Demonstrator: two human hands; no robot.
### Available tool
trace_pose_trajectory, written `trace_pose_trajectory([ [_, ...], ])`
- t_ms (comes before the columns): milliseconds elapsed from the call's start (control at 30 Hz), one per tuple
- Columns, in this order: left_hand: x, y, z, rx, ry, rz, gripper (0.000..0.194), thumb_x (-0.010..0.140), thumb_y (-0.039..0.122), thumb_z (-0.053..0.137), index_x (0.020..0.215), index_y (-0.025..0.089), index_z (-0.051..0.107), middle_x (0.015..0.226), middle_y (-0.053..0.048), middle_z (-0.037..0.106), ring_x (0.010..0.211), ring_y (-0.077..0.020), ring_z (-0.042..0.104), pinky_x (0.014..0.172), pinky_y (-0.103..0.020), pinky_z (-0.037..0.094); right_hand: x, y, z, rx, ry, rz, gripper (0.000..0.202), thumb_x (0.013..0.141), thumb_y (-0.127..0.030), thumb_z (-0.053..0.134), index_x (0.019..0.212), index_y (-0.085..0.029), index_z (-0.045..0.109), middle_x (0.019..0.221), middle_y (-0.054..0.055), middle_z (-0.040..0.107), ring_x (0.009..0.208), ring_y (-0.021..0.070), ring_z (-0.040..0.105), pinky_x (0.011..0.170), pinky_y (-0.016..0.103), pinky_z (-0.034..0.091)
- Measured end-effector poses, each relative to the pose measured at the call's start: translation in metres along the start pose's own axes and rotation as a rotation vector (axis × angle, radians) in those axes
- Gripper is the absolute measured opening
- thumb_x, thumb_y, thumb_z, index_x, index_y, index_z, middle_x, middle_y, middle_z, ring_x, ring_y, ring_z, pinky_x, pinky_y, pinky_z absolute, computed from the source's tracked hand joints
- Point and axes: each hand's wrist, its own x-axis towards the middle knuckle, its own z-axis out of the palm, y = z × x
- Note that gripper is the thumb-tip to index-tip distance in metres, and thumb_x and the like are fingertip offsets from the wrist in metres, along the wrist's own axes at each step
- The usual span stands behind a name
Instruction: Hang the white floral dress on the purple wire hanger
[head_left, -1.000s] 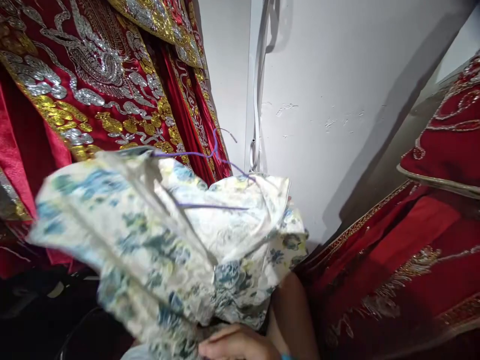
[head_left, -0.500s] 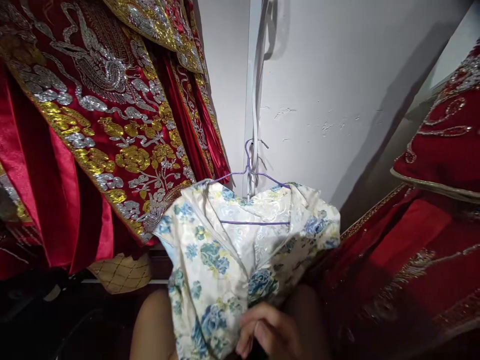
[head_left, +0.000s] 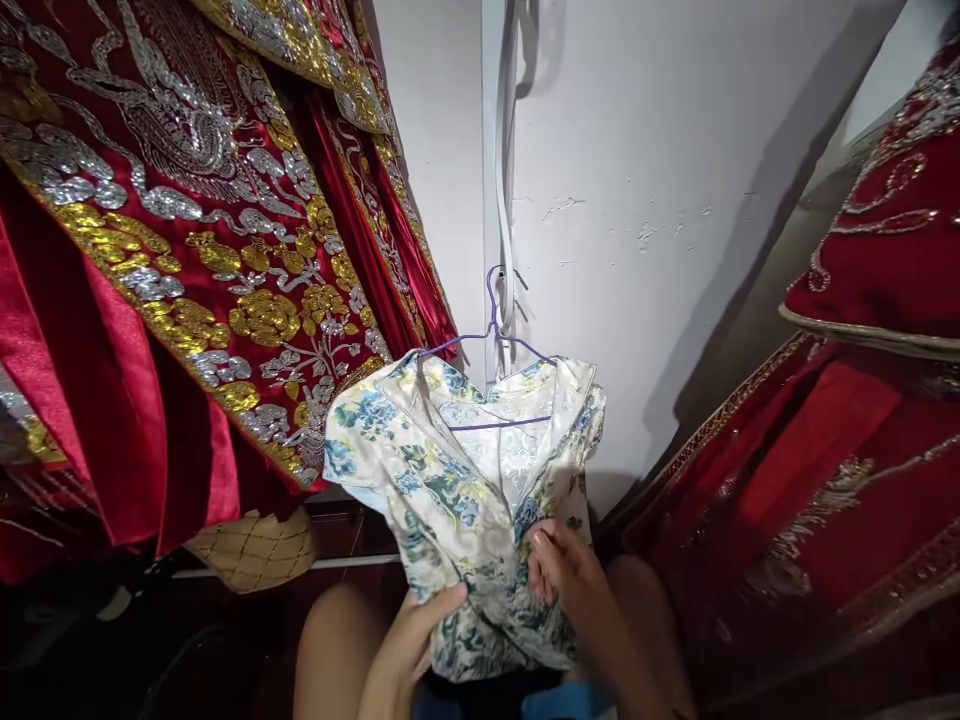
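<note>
A white blouse with blue and yellow flowers (head_left: pixel 457 500) hangs from a purple wire hanger (head_left: pixel 491 322) against the wall. My left hand (head_left: pixel 421 628) grips the blouse's lower left side, thumb on the front and the other fingers hidden behind the cloth. At the front opening, right of centre, my right hand (head_left: pixel 559 568) has its fingers curled in a pinch against the fabric edge. The blouse's lower part is gathered and creased between the hands.
Red garments with gold and silver embroidery (head_left: pixel 262 315) hang at the left. More beaded red cloth (head_left: pixel 810 450) is at the right. Behind is a pale wall (head_left: pixel 637 200) with a white strap (head_left: pixel 504 180). A tan quilted item (head_left: pixel 259 550) lies low left.
My left hand has come into view on the blouse's lower side. My right hand has moved up to the front opening. The blouse's right side has drawn inward and its lower part has bunched.
</note>
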Motion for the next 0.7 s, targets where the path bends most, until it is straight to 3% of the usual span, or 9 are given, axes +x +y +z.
trace_pose_trajectory([
  [67, 0.001, -0.007, 0.003, -0.034, -0.028, -0.054, 0.07, 0.055, 0.036, 0.091, 0.119, 0.019, 0.07, 0.1, -0.012, 0.077, 0.11, -0.0383, 0.068, 0.102, -0.051, 0.049, 0.002, -0.01, 0.002, -0.074, -0.012, -0.034, 0.036, 0.091, -0.055, 0.057, 0.072, -0.024, 0.055, 0.059, -0.002, 0.053, 0.053, 0.0164, 0.05, 0.054, 0.029, 0.042],
  [233, 0.003, -0.016, 0.011, -0.025, -0.052, -0.06, 0.07, 0.052, 0.034, 0.091, 0.118, 0.017, 0.071, 0.104, -0.014, 0.077, 0.112, -0.0385, 0.067, 0.105, -0.053, 0.047, 0.005, -0.024, 0.0, -0.183, -0.016, -0.08, 0.039, 0.093, -0.049, 0.055, 0.064, -0.023, 0.046, 0.057, -0.004, 0.044, 0.055, 0.0152, 0.043, 0.055, 0.028, 0.036],
  [500, 0.013, -0.014, -0.005, 0.158, 0.072, 0.111, 0.054, 0.066, 0.045, 0.084, 0.11, 0.018, 0.069, 0.11, -0.013, 0.073, 0.119, -0.035, 0.062, 0.105, -0.045, 0.046, -0.008, -0.012, -0.003, -0.041, 0.091, -0.023, 0.044, 0.086, -0.058, 0.062, 0.065, -0.022, 0.049, 0.053, -0.004, 0.044, 0.051, 0.0132, 0.039, 0.053, 0.027, 0.034],
  [567, 0.019, -0.018, -0.006, 0.198, 0.145, 0.257, 0.055, 0.068, 0.048, 0.083, 0.111, 0.019, 0.065, 0.112, -0.012, 0.071, 0.116, -0.0331, 0.063, 0.1, -0.041, 0.049, -0.009, -0.013, 0.0, -0.043, 0.097, -0.031, 0.044, 0.086, -0.056, 0.062, 0.063, -0.022, 0.049, 0.052, -0.004, 0.044, 0.051, 0.013, 0.04, 0.054, 0.027, 0.035],
  [667, 0.019, -0.026, -0.001, 0.287, 0.51, 0.698, 0.055, 0.072, 0.043, 0.08, 0.118, 0.025, 0.055, 0.123, -0.01, 0.06, 0.119, -0.0285, 0.058, 0.098, -0.038, 0.048, -0.009, -0.013, 0.007, -0.075, 0.068, -0.048, 0.046, 0.087, -0.052, 0.063, 0.058, -0.022, 0.044, 0.049, -0.004, 0.042, 0.05, 0.0127, 0.039, 0.053, 0.027, 0.034],
  [700, 0.017, -0.029, 0.002, 0.336, 0.57, 0.833, 0.049, 0.075, 0.04, 0.079, 0.116, 0.026, 0.054, 0.122, -0.01, 0.058, 0.119, -0.0274, 0.056, 0.098, -0.038, 0.047, -0.009, -0.013, 0.01, -0.094, 0.048, -0.053, 0.046, 0.087, -0.051, 0.063, 0.057, -0.022, 0.043, 0.049, -0.004, 0.043, 0.049, 0.0126, 0.039, 0.052, 0.027, 0.033],
])
